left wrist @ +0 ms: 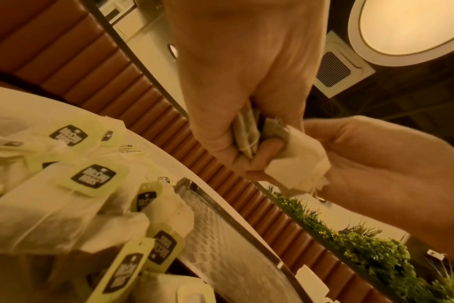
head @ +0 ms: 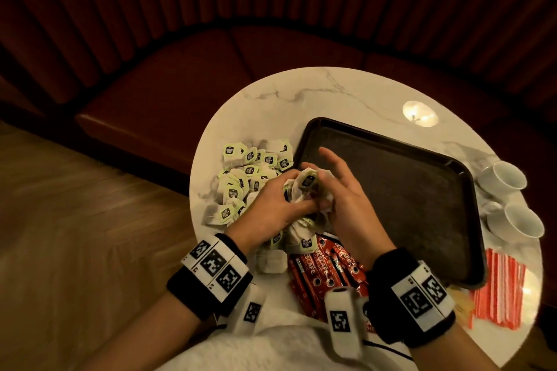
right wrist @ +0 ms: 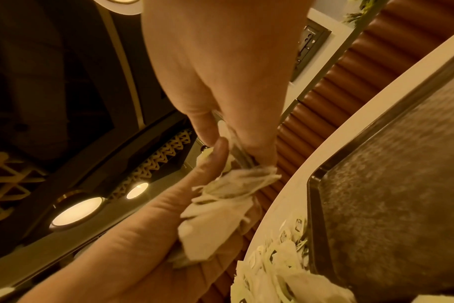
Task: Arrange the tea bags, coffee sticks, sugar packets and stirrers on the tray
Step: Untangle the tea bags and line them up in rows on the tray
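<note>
On table: round white marble-pattern table (head: 301, 93) carries all items.
Tray: dark rectangular plastic tray (head: 407, 190), bare, at table centre.
Tea bags: loose heap of white paper tea bags with green tags (head: 238, 178), just left of tray; a bunch is raised between both hands.
Coffee sticks: red foil coffee sticks (head: 319, 274), near edge.
Handling: judged light, soft, crushable, strings prone to tangle; grasp bag bodies lightly.
Left hand (head: 271, 205): fingers curled round bunch.
Right hand (head: 346, 190): thumb pinching bunch, upper fingers spread.

Dim amber light, ceiling-lamp glare on the table (head: 331, 90), blurred, curved edges.
</note>
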`<state>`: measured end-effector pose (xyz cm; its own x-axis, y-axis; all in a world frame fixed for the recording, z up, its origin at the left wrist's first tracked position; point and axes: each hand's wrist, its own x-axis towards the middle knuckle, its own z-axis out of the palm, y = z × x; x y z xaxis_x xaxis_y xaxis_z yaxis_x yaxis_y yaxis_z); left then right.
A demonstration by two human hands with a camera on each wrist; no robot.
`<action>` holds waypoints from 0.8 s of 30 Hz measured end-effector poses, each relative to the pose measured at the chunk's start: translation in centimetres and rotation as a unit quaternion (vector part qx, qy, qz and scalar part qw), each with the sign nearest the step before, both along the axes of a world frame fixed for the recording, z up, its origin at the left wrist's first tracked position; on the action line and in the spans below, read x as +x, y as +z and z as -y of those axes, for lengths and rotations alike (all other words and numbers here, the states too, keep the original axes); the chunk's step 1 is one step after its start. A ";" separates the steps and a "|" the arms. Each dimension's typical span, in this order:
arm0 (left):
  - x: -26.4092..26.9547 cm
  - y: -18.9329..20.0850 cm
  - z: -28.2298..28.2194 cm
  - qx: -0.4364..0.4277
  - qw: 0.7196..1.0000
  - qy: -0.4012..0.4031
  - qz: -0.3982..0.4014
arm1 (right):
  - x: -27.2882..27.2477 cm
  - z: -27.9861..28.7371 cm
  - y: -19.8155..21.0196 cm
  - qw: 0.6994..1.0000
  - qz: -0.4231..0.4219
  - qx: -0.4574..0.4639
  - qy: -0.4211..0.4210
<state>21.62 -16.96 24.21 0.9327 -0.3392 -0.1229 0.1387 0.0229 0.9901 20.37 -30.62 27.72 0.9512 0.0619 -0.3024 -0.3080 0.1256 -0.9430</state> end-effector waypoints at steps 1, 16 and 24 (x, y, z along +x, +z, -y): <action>0.0 0.0 0.1 -0.004 1.000 0.003 0.005 | -0.1 -0.1 0.1 1.000 0.002 -0.006 0.007; 0.5 -0.6 -0.5 -0.053 0.991 0.108 -0.054 | -0.6 1.5 -0.9 1.000 0.003 0.019 -0.008; 0.2 -0.6 -0.2 -0.109 0.984 0.130 -0.048 | -1.1 1.8 -0.9 0.997 0.060 -0.004 -0.050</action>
<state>21.78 -16.78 23.65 0.9791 -0.1183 -0.1654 0.1928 0.2807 0.9402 19.31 -32.45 26.80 0.9818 -0.0369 -0.1865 -0.1796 0.1425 -0.9734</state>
